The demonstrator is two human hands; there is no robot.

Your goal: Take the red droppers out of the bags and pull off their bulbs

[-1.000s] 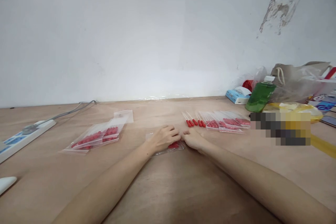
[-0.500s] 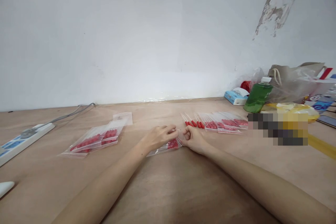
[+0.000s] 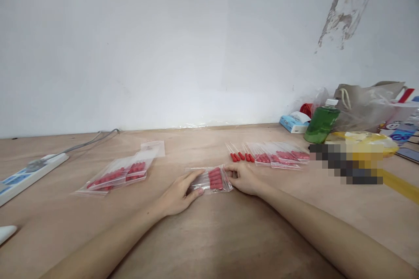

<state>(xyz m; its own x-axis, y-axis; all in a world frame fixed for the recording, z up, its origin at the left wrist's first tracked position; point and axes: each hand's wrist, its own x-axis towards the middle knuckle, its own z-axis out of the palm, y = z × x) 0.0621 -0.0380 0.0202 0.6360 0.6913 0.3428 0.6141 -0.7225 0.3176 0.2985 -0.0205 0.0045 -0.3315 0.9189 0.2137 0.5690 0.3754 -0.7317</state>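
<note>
A clear zip bag [image 3: 205, 179] lies in front of me, with several red-tipped sticks [image 3: 215, 178] side by side in it. My left hand [image 3: 181, 192] holds the bag's left end, its thumb at the near edge and its fingers at the far edge. At the right end, my right hand [image 3: 242, 178] pinches the bag's edge between thumb and forefinger. Several loose red-tipped sticks [image 3: 241, 156] lie just beyond my right hand. Filled zip bags [image 3: 282, 155] overlap to the right of them, and more filled bags [image 3: 119, 174] lie to the left.
A power strip [image 3: 34, 176] with a grey cable is at the left. Along the right stand a tissue pack [image 3: 293, 123], a green bottle [image 3: 322, 122] and a beige bag [image 3: 369, 100]. A yellow plastic bag [image 3: 376, 139] and a phone [image 3: 409, 153] lie there too. The wall closes off the back.
My left hand has drawn back to the left end of the bag, uncovering the red tips. The bag now lies flatter. My right hand stays at its right end.
</note>
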